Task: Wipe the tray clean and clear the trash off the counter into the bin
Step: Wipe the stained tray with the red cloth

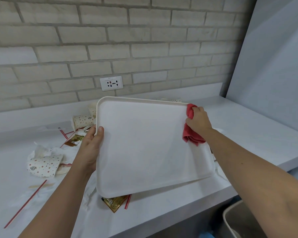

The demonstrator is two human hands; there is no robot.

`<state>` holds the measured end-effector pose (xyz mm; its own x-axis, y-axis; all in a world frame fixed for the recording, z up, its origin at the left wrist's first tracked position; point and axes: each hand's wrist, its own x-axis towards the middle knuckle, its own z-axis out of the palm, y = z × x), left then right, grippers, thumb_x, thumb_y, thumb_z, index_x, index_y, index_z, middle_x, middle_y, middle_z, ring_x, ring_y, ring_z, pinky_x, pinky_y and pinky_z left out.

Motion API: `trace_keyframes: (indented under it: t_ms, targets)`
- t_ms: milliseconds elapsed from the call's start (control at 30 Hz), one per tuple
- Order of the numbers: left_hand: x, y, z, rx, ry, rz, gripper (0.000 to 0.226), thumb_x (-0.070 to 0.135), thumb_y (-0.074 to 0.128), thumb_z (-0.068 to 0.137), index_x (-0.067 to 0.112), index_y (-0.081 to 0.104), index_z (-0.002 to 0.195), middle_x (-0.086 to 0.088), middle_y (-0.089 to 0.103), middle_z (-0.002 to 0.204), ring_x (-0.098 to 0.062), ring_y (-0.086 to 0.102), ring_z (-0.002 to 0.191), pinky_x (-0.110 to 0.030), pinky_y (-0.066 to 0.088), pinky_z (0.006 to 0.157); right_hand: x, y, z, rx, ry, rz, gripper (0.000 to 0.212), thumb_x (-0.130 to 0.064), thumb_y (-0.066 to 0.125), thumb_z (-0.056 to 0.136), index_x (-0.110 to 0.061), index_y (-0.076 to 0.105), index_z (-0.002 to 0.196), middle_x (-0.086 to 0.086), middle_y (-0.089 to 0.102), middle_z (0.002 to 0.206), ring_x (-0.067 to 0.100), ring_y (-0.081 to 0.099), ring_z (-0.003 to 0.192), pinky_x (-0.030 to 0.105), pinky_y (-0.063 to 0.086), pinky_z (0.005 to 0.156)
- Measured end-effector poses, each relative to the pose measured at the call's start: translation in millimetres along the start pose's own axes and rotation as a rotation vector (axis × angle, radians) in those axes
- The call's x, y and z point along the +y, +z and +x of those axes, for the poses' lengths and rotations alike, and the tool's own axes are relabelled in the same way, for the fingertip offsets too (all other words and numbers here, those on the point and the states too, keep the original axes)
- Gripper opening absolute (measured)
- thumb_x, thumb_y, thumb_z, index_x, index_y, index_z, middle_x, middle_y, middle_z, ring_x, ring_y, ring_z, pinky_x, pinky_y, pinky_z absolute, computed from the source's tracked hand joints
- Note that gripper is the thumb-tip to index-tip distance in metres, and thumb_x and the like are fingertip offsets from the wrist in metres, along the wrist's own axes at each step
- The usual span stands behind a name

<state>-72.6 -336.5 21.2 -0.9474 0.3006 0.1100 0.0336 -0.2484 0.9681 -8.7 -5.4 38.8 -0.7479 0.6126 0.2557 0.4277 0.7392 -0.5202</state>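
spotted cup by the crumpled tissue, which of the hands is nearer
Left. The left hand grips the tray right beside the spotted cup; the right hand holds a red cloth at the tray's opposite edge.

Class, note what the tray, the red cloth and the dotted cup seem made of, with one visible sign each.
Tray: probably hard plastic, matt off-white; stays flat while tilted, moulded raised rim. Cloth: soft fabric, perhaps microfibre; it bunches into folds. Cup: likely paper; matt printed dots, slightly squashed wall.
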Motion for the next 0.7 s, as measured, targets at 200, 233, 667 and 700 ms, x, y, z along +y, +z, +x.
trace_keyframes:
  t_ms: [200, 233, 667, 700]
  targets:
    - [-4, -1, 0, -0.013, -0.006, -0.022, 0.017, 0.033, 0.046, 0.096, 0.031, 0.058, 0.107, 0.004, 0.068, 0.104, -0.016, 0.067, 0.087, -0.035, 0.058, 0.071, 26, 6, -43, -0.041, 0.06, -0.098, 0.038, -0.01, 0.06, 0.08, -0.002, 0.056, 0.117, 0.014, 0.05, 0.117, 0.031, 0.051, 0.107, 0.033, 0.041, 0.086]
    - [-4, -2, 0, -0.02, -0.007, -0.031, 0.016, 0.033, 0.046, 0.096, 0.032, 0.059, 0.105, 0.004, 0.068, 0.104, -0.016, 0.067, 0.087, -0.034, 0.059, 0.069, 30, 7, -54, -0.026, 0.07, -0.125, 0.032, -0.011, 0.057, 0.081, -0.003, 0.059, 0.112, 0.013, 0.051, 0.113, 0.031, 0.053, 0.104, 0.033, 0.041, 0.084]
    - [-5, -12, 0, -0.129, -0.045, -0.181, 0.049, 0.045, 0.047, 0.091, 0.023, 0.046, 0.135, -0.004, 0.057, 0.132, -0.028, 0.058, 0.115, -0.046, 0.056, 0.082, 46, 9, -134, -0.219, 0.208, -0.407, 0.028, -0.029, 0.046, 0.091, -0.011, 0.056, 0.073, 0.001, 0.051, 0.066, 0.019, 0.05, 0.062, 0.025, 0.038, 0.055]
    - [-4, -14, 0, -0.142, -0.041, -0.19, 0.051, 0.047, 0.048, 0.09, 0.022, 0.045, 0.135, -0.005, 0.056, 0.133, -0.03, 0.057, 0.117, -0.048, 0.055, 0.084, 43, 9, -139, -0.215, 0.179, -0.439, 0.028, -0.03, 0.045, 0.092, -0.011, 0.06, 0.078, 0.001, 0.054, 0.071, 0.02, 0.051, 0.065, 0.025, 0.038, 0.056]
